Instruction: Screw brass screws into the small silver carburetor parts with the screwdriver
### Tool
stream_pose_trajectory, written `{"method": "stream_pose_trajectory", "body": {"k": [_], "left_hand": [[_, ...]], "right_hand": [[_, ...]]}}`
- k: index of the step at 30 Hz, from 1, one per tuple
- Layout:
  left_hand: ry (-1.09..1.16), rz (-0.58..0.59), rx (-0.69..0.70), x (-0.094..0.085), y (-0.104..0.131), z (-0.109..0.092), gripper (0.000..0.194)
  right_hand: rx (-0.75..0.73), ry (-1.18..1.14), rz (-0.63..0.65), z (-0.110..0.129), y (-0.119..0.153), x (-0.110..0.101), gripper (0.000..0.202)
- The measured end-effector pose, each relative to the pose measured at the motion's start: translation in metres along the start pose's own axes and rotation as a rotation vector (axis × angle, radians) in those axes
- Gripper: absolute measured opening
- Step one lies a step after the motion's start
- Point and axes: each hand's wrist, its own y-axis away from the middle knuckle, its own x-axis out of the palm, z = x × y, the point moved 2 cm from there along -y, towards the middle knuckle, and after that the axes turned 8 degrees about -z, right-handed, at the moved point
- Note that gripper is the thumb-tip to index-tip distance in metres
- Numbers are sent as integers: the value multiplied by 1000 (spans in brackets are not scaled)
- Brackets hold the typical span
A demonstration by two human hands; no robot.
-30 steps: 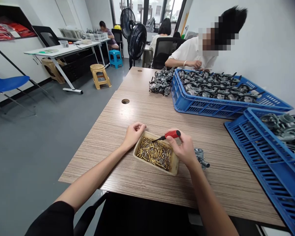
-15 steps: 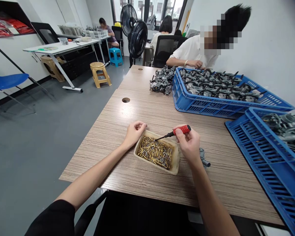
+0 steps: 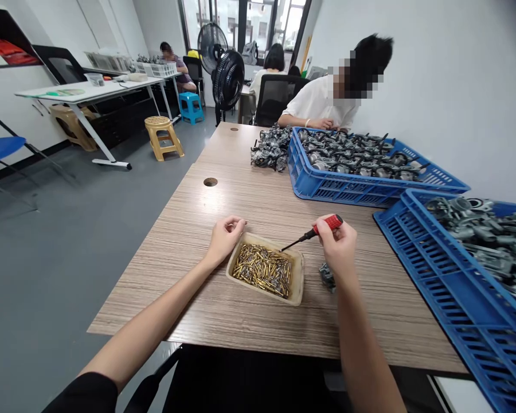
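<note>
My left hand (image 3: pixel 227 238) rests by the far left corner of a cream plastic tray (image 3: pixel 298 287), its thumb and fingers pinched. A tiny tip shows past those fingertips, too small to name. The tray is filled with small pointed brass pins (image 3: pixel 262 268) and some grey ones. My right hand (image 3: pixel 339 244) is closed round the red handle of a screwdriver (image 3: pixel 306 236). The thin shaft slants down to the left, and its tip is over the tray's far right side. A grey metal casting (image 3: pixel 327 277) lies on the table, partly hidden by my right wrist.
At the back right stands a blue crate (image 3: pixel 370 192) of metal castings with black parts. Nearer, another blue crate (image 3: pixel 417 258) holds grey castings. Several castings (image 3: pixel 270 148) are heaped left of the far crate. A co-worker (image 3: pixel 318 106) in white sits behind it.
The screwdriver and my right hand have moved right relative to the tray, so the casting now shows left of my wrist. My left hand stays at the tray's corner. The whole view has shifted.
</note>
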Motion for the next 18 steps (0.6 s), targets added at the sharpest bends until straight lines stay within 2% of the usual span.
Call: {"method": "stream_pose_trajectory", "body": {"k": [2, 4, 6, 9, 12, 14, 18], "left_hand": [[-29, 3, 21, -2, 0, -1, 29], [-90, 0, 88, -6, 0, -8, 29], [-163, 14, 210, -10, 3, -23, 26], [-194, 78, 376, -6, 15, -53, 25], [-141, 201, 436, 16, 32, -83, 25], [-107, 304, 427, 35, 43, -98, 24], [-52, 404, 378, 63, 56, -114, 26]], "right_hand": [[8, 11, 8, 3, 2, -6, 27], [18, 28, 72, 8, 6, -12, 28], [47, 30, 133, 13, 12, -19, 29], [136, -11, 137, 18, 23, -30, 34], [234, -103, 98, 20, 31, -40, 38], [300, -197, 43, 21, 35, -46, 40], [424, -379, -112, 24, 43, -58, 45]]}}
